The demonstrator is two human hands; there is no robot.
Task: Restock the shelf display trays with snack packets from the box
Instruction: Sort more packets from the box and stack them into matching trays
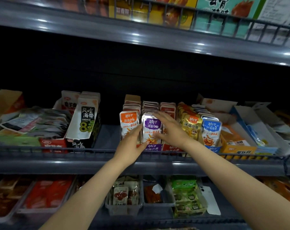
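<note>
On the middle shelf, display trays hold upright rows of small fish snack packets: orange, purple, red, gold and blue. My left hand pinches the lower left edge of the front purple packet, with the fingers between the orange and purple rows and the thumb in front. My right hand lies flat with fingers spread. Its fingertips touch the top of the purple row and its palm covers the front of the red row. The purple tray's front lip shows below. No supply box is in view.
A wire rail runs along the shelf's front edge. A black-and-white kelp snack box stands to the left, an orange carton to the right. The upper shelf overhangs. Grey baskets of packets sit on the shelf below.
</note>
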